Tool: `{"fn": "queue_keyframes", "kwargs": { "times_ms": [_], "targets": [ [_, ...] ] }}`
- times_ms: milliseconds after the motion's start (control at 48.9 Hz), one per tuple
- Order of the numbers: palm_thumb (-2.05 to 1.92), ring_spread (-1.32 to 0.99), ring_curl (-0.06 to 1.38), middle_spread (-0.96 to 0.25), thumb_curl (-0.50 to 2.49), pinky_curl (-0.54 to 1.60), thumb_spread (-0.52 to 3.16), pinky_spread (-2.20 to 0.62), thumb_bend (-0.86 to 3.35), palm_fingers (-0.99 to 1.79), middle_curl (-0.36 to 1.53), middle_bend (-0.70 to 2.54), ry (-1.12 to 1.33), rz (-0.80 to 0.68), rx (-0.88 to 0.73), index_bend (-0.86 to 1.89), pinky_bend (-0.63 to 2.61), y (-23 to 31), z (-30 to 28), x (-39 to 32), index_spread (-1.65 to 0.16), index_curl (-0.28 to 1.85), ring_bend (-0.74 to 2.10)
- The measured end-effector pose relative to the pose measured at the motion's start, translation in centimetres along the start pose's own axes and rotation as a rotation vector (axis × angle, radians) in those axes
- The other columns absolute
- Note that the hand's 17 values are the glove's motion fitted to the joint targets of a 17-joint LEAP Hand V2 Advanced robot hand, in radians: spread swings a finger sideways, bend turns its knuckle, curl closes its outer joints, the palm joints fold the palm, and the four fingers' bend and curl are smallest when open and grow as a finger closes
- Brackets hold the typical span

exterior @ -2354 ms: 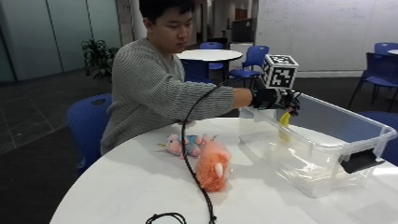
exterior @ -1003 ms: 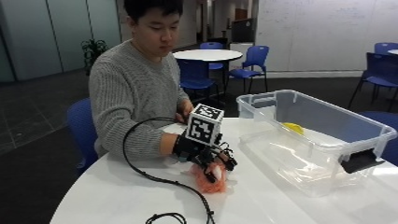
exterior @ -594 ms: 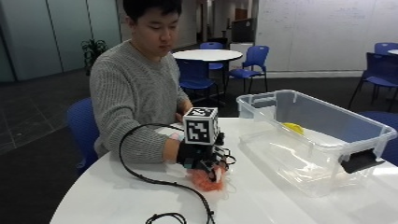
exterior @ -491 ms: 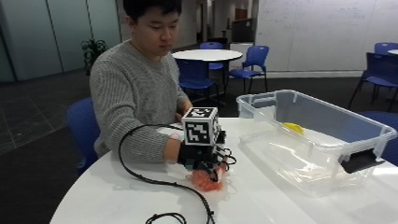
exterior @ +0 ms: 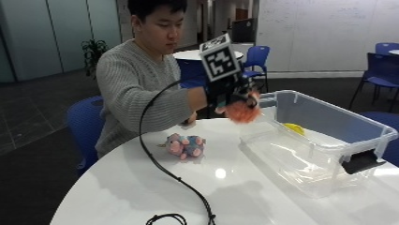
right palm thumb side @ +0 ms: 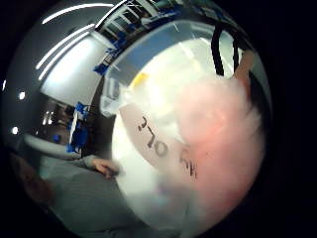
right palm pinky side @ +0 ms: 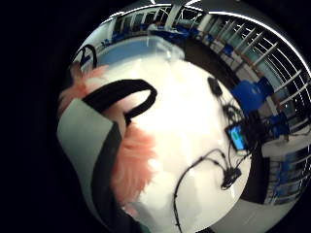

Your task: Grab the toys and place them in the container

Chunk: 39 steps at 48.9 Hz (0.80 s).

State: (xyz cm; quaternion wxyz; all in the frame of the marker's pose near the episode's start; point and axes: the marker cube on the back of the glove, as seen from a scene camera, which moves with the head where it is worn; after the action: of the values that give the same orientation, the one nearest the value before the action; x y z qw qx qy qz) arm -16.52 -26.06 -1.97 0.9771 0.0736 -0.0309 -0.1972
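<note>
In the outside view my gloved right hand [exterior: 228,95] is raised above the table and grips a fluffy orange toy [exterior: 242,111], just short of the near end of the clear plastic container [exterior: 368,132]. A small yellow toy [exterior: 292,127] lies inside the container. A pink and blue plush toy [exterior: 185,146] lies on the white table [exterior: 124,187] in front of the person. The orange toy [right palm pinky side: 133,165] lies close against the palm in the little finger side view. In the thumb side view the orange toy [right palm thumb side: 223,129] and its white tag [right palm thumb side: 158,144] show in front of the container [right palm thumb side: 163,64].
A black cable [exterior: 163,168] trails from the hand across the table to a coil near the front edge. The person's bare left hand [right palm thumb side: 106,167] rests on the table. Blue chairs and another round table stand behind.
The hand was down on the table gripping the orange toy. It has since lifted the toy up and to the right, toward the container. The pink and blue toy now shows on the table.
</note>
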Motion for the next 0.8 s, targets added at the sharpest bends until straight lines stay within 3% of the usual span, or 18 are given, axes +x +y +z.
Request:
{"fn": "queue_keyframes", "kwargs": {
  "times_ms": [184,368,573,798],
  "targets": [
    [0.68,-0.64,0.55,-0.37,0.89,0.39,0.65,-0.38,0.09,0.96,0.72,0.71,0.036,0.073,0.030,0.59,0.87,-7.3,-2.4,-2.2,-0.33,0.89,0.70],
    [0.67,-0.65,0.58,-0.37,0.94,0.39,0.61,-0.37,0.07,0.93,0.76,0.72,0.090,0.062,-0.035,0.57,0.90,-11.9,2.2,-4.7,-0.33,0.95,0.70],
    [0.63,-0.65,0.61,-0.38,0.98,0.41,0.65,-0.32,0.04,0.77,0.77,0.67,0.074,0.150,-0.136,0.51,0.94,-18.4,9.6,-7.3,-0.33,1.00,0.71],
    [0.62,-0.66,0.62,-0.39,0.99,0.40,0.75,-0.28,0.01,0.69,0.78,0.65,0.065,0.183,-0.197,0.44,0.94,-19.4,11.9,-7.1,-0.36,1.04,0.72]
  ]
}}
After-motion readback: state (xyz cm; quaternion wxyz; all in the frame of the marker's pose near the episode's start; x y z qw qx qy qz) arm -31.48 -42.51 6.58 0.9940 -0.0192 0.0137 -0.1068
